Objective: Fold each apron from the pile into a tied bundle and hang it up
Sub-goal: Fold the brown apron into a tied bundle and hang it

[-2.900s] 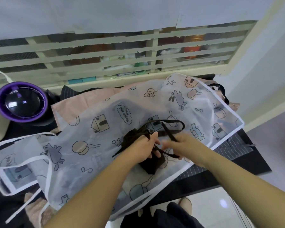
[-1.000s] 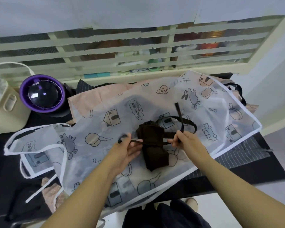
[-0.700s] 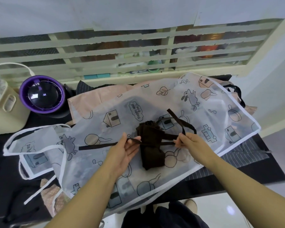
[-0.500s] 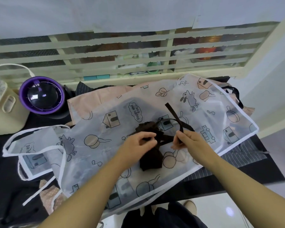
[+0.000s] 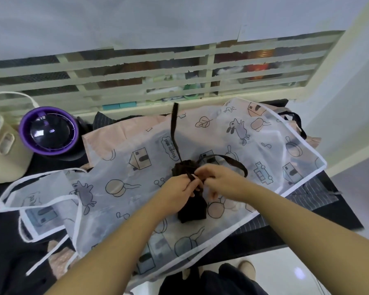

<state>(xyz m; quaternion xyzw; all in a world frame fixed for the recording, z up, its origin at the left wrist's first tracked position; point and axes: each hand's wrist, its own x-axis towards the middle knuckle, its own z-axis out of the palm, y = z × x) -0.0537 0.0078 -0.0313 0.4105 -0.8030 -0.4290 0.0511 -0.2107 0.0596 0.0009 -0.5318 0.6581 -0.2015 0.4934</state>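
Tying step, I judged: left hand (image 5: 177, 188) and right hand (image 5: 219, 179), fingers curled, each pinched strap (image 5: 174, 128) atop the bundle (image 5: 193, 209). Next, likely, the knot needed pulling snug.

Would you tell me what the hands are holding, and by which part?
The left hand and right hand pinch the ties around the dark apron bundle, at its middle.

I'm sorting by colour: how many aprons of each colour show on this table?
Dark brown apron bundle: 1
White see-through printed apron: 1, left flap possibly a second
Pink apron: 1
Dark pinstriped apron: 1
Total: at least 4
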